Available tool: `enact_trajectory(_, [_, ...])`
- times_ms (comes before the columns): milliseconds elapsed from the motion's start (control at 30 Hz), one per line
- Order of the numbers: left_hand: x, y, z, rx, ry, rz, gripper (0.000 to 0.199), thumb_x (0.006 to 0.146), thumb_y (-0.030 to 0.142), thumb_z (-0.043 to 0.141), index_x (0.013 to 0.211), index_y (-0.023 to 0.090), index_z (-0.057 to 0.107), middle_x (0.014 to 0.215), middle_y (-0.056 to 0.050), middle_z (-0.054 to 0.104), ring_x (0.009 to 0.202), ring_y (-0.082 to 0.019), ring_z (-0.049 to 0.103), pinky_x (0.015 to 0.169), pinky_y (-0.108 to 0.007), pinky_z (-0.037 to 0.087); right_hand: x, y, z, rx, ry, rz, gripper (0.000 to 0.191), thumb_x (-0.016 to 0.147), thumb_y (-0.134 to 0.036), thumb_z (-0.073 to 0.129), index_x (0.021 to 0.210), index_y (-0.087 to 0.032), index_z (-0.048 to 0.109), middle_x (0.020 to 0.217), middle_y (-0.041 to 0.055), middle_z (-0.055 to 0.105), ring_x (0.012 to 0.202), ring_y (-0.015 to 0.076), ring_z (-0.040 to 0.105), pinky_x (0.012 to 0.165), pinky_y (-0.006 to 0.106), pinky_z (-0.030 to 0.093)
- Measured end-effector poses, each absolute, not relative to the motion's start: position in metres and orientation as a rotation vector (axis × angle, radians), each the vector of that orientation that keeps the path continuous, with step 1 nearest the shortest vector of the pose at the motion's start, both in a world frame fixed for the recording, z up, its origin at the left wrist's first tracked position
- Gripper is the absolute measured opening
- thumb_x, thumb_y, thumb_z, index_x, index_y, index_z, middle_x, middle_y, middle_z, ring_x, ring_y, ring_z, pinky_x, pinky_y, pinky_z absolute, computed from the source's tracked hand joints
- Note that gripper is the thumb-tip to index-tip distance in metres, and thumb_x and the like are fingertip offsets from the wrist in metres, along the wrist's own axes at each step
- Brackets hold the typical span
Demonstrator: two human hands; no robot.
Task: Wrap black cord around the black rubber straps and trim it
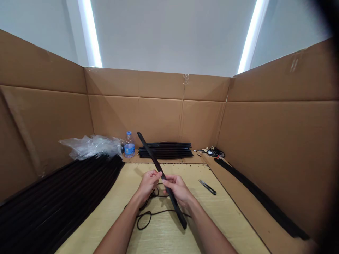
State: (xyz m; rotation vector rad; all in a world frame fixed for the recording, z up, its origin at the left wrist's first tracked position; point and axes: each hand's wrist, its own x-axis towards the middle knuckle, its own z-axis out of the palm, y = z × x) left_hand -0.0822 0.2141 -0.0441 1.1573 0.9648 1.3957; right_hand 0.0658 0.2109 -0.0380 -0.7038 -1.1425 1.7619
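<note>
A long, thin black strip [150, 153] is held slantwise above the table, its upper end pointing up and to the left. My left hand [149, 183] pinches it near the middle between thumb and fingers. Just below that spot, my right hand [177, 188] is closed on the same strip, with the thumb on its face and fingers behind. Under the hands a thin black cord [148, 213] lies in loose loops on the tabletop, and the forearms and hands hide part of it. To the right of my right hand lies a pair of thread snips [208, 187].
Many black strips [66, 194] cover the left side; several more are stacked [166, 151] at the back. A clear plastic bag [92, 147] and a water bottle [129, 145] stand back left. More black strips [256, 195] lie along the right. Cardboard walls [159, 113] enclose the yellowish tabletop [225, 218].
</note>
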Motion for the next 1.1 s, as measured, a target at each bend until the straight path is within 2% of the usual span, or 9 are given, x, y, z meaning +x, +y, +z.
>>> enact_trajectory(100, [-0.081, 0.213, -0.044, 1.171, 0.936, 1.39, 0.05, 0.064, 0.051, 0.076, 0.062, 0.017, 0.041, 0.044, 0.01, 0.031, 0.035, -0.002, 0.024, 0.038, -0.017, 0.013, 0.064, 0.209, -0.04, -0.681, -1.161, 1.76, 0.061, 0.048, -0.042, 0.085, 0.088, -0.014, 0.048, 0.067, -0.004, 0.058, 0.053, 0.0036, 0.053, 0.048, 0.018, 0.048])
enact_trajectory(233, [-0.08, 0.214, -0.048, 1.168, 0.929, 1.354, 0.047, 0.065, 0.051, 0.075, 0.066, 0.016, 0.043, 0.051, 0.004, 0.048, 0.04, -0.008, 0.045, 0.039, -0.017, 0.02, 0.061, 0.209, -0.038, -0.686, -1.172, 1.712, 0.068, 0.047, -0.047, 0.084, 0.087, -0.019, 0.035, 0.075, 0.0003, 0.066, 0.049, 0.0053, 0.054, 0.038, 0.012, 0.035])
enact_trajectory(367, [-0.079, 0.216, -0.052, 1.198, 0.965, 1.348, 0.046, 0.069, 0.052, 0.073, 0.065, 0.016, 0.043, 0.046, 0.007, 0.039, 0.036, -0.004, 0.029, 0.039, -0.018, 0.014, 0.062, 0.21, -0.036, -0.752, -1.145, 1.713, 0.061, 0.059, -0.065, 0.07, 0.084, -0.017, 0.041, 0.065, -0.0016, 0.062, 0.039, 0.0028, 0.045, 0.034, 0.013, 0.031])
enact_trajectory(433, [-0.077, 0.214, -0.051, 1.227, 0.984, 1.352, 0.046, 0.071, 0.052, 0.071, 0.064, 0.016, 0.043, 0.044, 0.009, 0.034, 0.037, -0.002, 0.021, 0.04, -0.018, 0.012, 0.064, 0.21, -0.034, -0.778, -1.123, 1.732, 0.06, 0.062, -0.068, 0.066, 0.082, -0.015, 0.045, 0.06, -0.0033, 0.057, 0.037, 0.0021, 0.043, 0.032, 0.014, 0.029])
enact_trajectory(600, [-0.066, 0.208, -0.046, 1.244, 1.03, 1.4, 0.046, 0.07, 0.051, 0.072, 0.063, 0.016, 0.043, 0.046, 0.009, 0.032, 0.04, -0.003, 0.021, 0.04, -0.019, 0.012, 0.067, 0.21, -0.032, -0.866, -1.087, 1.741, 0.06, 0.064, -0.07, 0.062, 0.08, -0.014, 0.048, 0.056, -0.0038, 0.053, 0.035, 0.0016, 0.04, 0.032, 0.014, 0.025])
enact_trajectory(733, [-0.068, 0.211, -0.044, 1.174, 1.0, 1.403, 0.049, 0.069, 0.054, 0.071, 0.066, 0.018, 0.039, 0.045, 0.01, 0.03, 0.038, -0.003, 0.018, 0.039, -0.018, 0.01, 0.067, 0.212, -0.032, -0.765, -1.076, 1.734, 0.055, 0.062, -0.062, 0.067, 0.081, -0.015, 0.047, 0.061, -0.0019, 0.059, 0.04, 0.0033, 0.046, 0.037, 0.015, 0.03])
enact_trajectory(867, [-0.079, 0.215, -0.044, 1.115, 0.975, 1.296, 0.052, 0.069, 0.059, 0.069, 0.069, 0.02, 0.036, 0.048, 0.012, 0.025, 0.037, -0.003, 0.012, 0.037, -0.017, 0.005, 0.067, 0.214, -0.032, -0.646, -1.077, 1.747, 0.055, 0.052, -0.045, 0.08, 0.086, -0.013, 0.051, 0.08, 0.0034, 0.068, 0.056, 0.0047, 0.057, 0.05, 0.014, 0.04])
enact_trajectory(1000, [-0.088, 0.216, -0.046, 1.152, 0.908, 1.219, 0.052, 0.072, 0.061, 0.066, 0.068, 0.019, 0.036, 0.049, 0.011, 0.023, 0.038, -0.002, 0.01, 0.037, -0.017, 0.004, 0.068, 0.213, -0.034, -0.658, -1.137, 1.742, 0.065, 0.046, -0.033, 0.086, 0.101, -0.012, 0.058, 0.083, 0.0031, 0.068, 0.065, 0.0037, 0.06, 0.061, 0.014, 0.046])
enact_trajectory(1100, [-0.089, 0.215, -0.046, 1.193, 0.853, 1.244, 0.049, 0.072, 0.057, 0.069, 0.07, 0.018, 0.038, 0.049, 0.012, 0.02, 0.039, -0.002, 0.009, 0.037, -0.016, 0.006, 0.072, 0.211, -0.035, -0.631, -1.302, 1.74, 0.055, 0.05, -0.031, 0.085, 0.094, -0.009, 0.061, 0.084, 0.0034, 0.066, 0.067, 0.0045, 0.059, 0.06, 0.015, 0.049])
